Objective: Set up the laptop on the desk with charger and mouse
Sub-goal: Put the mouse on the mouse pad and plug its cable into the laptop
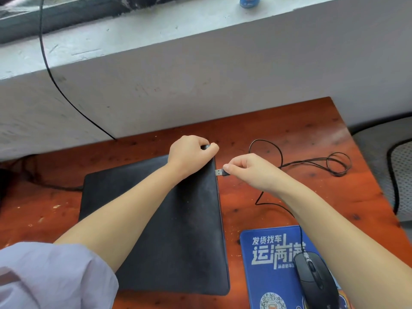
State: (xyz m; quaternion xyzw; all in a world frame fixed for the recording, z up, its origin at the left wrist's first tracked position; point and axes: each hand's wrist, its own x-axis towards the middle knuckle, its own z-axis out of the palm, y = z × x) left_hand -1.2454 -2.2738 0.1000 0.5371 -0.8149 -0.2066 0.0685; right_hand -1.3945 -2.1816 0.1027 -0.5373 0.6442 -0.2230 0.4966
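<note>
A closed black laptop [124,197] lies flat on the reddish wooden desk [278,134]. My left hand [189,152] grips the laptop's far right corner. My right hand [249,170] pinches the mouse's USB plug [219,172], whose metal tip sits right at the laptop's right edge. The black mouse [316,279] rests on a blue mouse pad [267,264] at the front right, and its thin cable [334,162] loops across the desk behind my right hand. A dark cable [58,188] reaches the laptop's left side.
A white wall ledge [156,63] rises behind the desk, with a black cable [55,81] hanging down it. A small blue object [249,1] stands on the sill. The desk's right edge drops to a grey mesh chair [401,175].
</note>
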